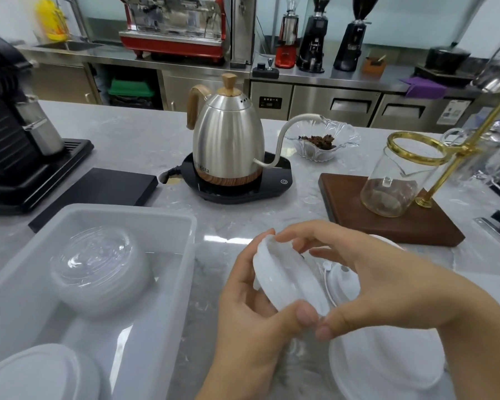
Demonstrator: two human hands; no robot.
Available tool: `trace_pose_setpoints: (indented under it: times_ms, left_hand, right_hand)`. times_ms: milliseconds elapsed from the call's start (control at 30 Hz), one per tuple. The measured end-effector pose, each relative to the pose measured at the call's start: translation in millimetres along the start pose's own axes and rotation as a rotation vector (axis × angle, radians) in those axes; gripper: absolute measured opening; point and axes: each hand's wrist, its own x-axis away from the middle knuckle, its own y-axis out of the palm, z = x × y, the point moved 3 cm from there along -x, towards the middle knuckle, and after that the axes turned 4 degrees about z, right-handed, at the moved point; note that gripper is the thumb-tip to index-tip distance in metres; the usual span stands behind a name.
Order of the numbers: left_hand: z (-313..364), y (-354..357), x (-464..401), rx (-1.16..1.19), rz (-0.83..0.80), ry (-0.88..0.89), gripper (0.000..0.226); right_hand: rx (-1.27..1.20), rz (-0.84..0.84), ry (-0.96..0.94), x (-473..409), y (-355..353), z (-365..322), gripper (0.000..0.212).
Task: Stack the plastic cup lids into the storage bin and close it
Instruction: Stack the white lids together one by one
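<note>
Lids [289, 281], a small white stack, pinched between left hand [251, 321] and right hand [387, 287] at 3 o'clock of the open bin [182, 272]; clear stack [98, 264] already inside, closing still pending

The right hand [381, 287] hides much of the white lid [342, 280] lying beneath it. The storage bin [185, 272] and another white lid [41, 373] are cut off at the frame's lower left edge.

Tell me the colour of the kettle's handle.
Light wood-grain tan, on the steel gooseneck kettle's curved handle; the head view shows it.
</note>
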Motion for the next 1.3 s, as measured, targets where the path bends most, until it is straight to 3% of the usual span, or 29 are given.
trace_pose_setpoints:
  times_ms: [267, 600, 800, 933, 1100, 1200, 1300]
  left_hand:
    - [0, 0, 1, 0.054, 0.052, -0.111, 0.096]
    - [3, 7, 1, 0.115, 0.053, -0.186, 0.077]
    - [-5, 1, 1, 0.315, 0.124, -0.28, 0.074]
    - [-3, 0, 2, 0.375, 0.11, -0.309, 0.079]
    - [-2, 0, 2, 0.377, 0.144, -0.334, 0.052]
    - [-3, 1, 1, 0.359, 0.175, -0.348, 0.052]
    - [-5, 3, 2, 0.353, 0.184, -0.359, 0.055]
  right_hand:
    - [0.095, 0.0, 0.069, -3, 7, -1, 0.107]
    - [0.115, 0.007, 0.06, -1, 3, 5, 0.107]
    - [0.199, 0.423, 0.141, 25, -47, 18, 0.074]
    - [0.268, 0.565, 0.171, 41, -63, 17, 0.046]
    - [0.317, 0.698, 0.202, 71, -68, 9, 0.044]
    - [0.419, 0.618, 0.282, 96, -47, 17, 0.059]
    - [0.415, 0.394, 0.367, 113, -15, 31, 0.084]
